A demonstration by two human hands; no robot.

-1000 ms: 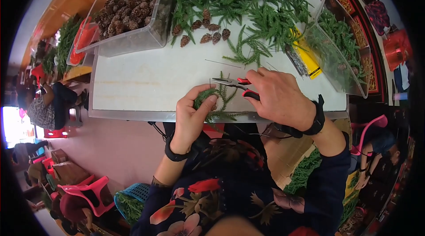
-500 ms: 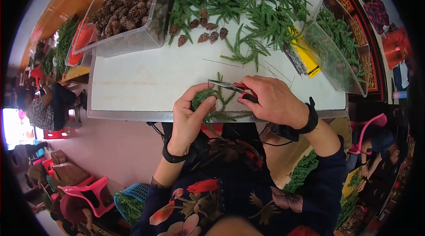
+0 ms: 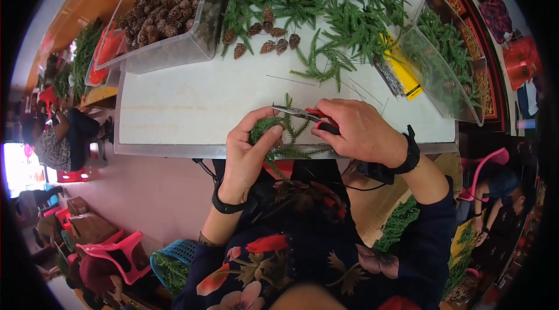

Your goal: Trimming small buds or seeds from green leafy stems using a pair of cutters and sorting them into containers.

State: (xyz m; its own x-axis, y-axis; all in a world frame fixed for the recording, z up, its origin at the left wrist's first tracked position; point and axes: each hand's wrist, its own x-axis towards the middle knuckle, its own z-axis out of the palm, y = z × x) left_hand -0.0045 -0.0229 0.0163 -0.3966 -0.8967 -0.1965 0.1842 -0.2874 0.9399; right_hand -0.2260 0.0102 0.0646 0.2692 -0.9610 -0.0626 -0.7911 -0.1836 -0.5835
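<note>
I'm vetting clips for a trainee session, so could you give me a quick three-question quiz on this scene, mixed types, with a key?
1. Fill in: The ____ grips the pliers.
2. True or false: Every pine cone in view is inside a bin.
3. The left hand holds: (a) a paper cup (b) green sprigs (c) a ribbon.

Key:
1. right hand
2. False; several pine cones lie loose on the white table.
3. b, green sprigs
</note>
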